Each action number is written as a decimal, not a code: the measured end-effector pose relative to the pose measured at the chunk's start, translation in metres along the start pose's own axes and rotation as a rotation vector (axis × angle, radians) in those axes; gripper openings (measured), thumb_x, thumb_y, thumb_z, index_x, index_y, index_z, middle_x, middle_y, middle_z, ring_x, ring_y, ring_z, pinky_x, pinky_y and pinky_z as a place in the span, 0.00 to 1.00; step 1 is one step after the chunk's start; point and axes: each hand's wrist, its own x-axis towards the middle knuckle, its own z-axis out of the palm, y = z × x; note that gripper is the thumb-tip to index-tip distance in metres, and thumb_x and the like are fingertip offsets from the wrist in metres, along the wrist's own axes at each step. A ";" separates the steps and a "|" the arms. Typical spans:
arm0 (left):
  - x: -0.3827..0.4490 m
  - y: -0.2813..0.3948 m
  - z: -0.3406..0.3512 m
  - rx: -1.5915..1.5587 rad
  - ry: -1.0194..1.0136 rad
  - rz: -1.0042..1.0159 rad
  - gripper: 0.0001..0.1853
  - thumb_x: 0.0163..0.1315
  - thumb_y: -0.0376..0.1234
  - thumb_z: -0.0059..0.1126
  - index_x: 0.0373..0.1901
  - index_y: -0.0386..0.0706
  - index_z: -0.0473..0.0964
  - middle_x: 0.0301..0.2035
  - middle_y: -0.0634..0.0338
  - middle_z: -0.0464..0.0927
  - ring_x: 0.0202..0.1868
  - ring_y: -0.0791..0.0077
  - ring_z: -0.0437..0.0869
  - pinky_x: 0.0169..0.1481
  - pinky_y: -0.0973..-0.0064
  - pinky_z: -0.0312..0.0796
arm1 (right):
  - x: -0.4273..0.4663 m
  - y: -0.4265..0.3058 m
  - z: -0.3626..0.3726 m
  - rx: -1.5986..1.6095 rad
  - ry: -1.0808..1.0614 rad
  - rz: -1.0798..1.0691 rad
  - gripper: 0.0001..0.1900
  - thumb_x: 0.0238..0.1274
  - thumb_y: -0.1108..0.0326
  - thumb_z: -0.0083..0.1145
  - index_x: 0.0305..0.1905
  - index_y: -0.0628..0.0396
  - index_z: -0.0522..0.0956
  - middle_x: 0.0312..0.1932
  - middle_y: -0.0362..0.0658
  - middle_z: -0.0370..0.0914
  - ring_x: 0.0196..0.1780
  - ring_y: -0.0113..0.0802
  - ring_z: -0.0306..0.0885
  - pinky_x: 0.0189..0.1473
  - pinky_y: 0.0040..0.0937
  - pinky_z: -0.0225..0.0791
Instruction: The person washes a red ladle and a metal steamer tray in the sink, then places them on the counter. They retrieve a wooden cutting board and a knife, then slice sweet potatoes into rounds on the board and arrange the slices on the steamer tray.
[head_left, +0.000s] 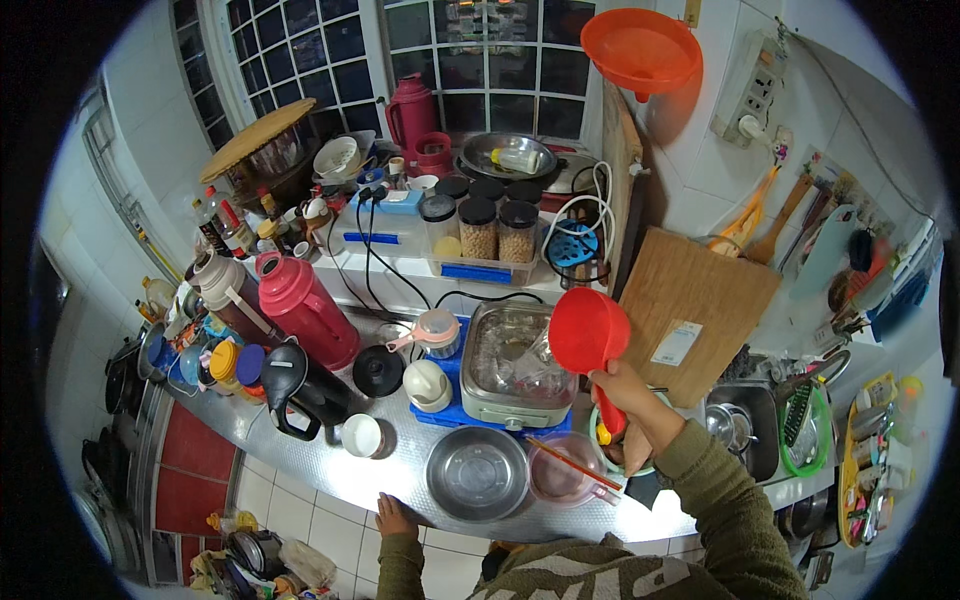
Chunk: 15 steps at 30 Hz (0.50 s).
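Observation:
My right hand grips the handle of a red plastic water dipper, its bowl tilted up above the right side of a rectangular electric cooker. Clear plastic film or wrap seems to lie inside the cooker, which stands on a blue mat. My left hand rests on the front edge of the metal countertop, holding nothing. Between my hands sit a round steel basin and a translucent pink bowl with chopsticks across it. Behind my right forearm, a pale green bowl is partly hidden.
To the left stand a black jug, a pink thermos and a white cup. A wooden cutting board leans at the wall near the sink. Jars with black lids line the back ledge. Black cords run behind the cooker.

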 end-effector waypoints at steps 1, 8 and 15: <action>0.001 -0.003 0.001 0.000 -0.008 0.001 0.37 0.66 0.41 0.49 0.73 0.34 0.51 0.75 0.46 0.44 0.77 0.52 0.46 0.75 0.48 0.47 | 0.003 0.000 0.002 -0.024 -0.007 -0.009 0.10 0.67 0.67 0.49 0.34 0.61 0.75 0.19 0.45 0.77 0.20 0.34 0.75 0.22 0.34 0.69; -0.002 0.006 -0.016 0.033 -0.070 0.014 0.39 0.62 0.38 0.53 0.73 0.34 0.52 0.75 0.47 0.44 0.77 0.54 0.47 0.76 0.50 0.48 | 0.018 0.003 0.018 -0.397 0.062 -0.067 0.11 0.62 0.66 0.53 0.40 0.65 0.74 0.22 0.53 0.79 0.25 0.43 0.81 0.28 0.40 0.73; 0.003 -0.009 -0.008 0.039 -0.049 0.058 0.39 0.61 0.38 0.57 0.72 0.35 0.54 0.74 0.47 0.48 0.76 0.54 0.51 0.74 0.50 0.51 | 0.019 0.011 0.026 -1.014 0.327 -0.475 0.16 0.60 0.63 0.56 0.46 0.63 0.69 0.26 0.58 0.80 0.31 0.57 0.81 0.31 0.49 0.73</action>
